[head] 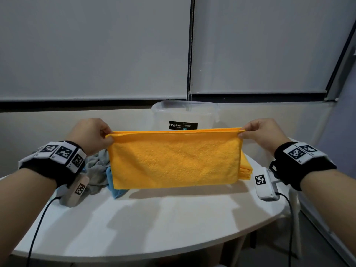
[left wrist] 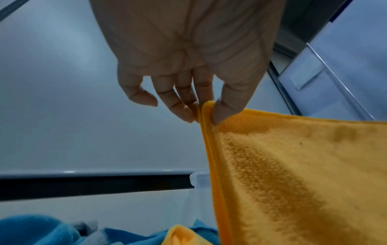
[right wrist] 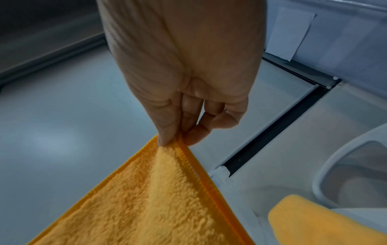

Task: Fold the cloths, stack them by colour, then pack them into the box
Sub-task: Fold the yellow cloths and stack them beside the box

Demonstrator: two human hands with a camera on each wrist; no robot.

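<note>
A person's left hand (head: pixel 92 134) and right hand (head: pixel 263 134) each pinch a top corner of a bright orange terry cloth (head: pixel 174 160), folded double, between thumb and fingers. The cloth hangs taut and flat in the air above a white round-edged table (head: pixel 154 224). Behind it stands a clear plastic storage box (head: pixel 185 114) with a black label. On the table lie a crumpled grey cloth (head: pixel 97 166), a blue cloth (head: pixel 115 189) and a stack of folded orange cloths (head: pixel 246 170).
</note>
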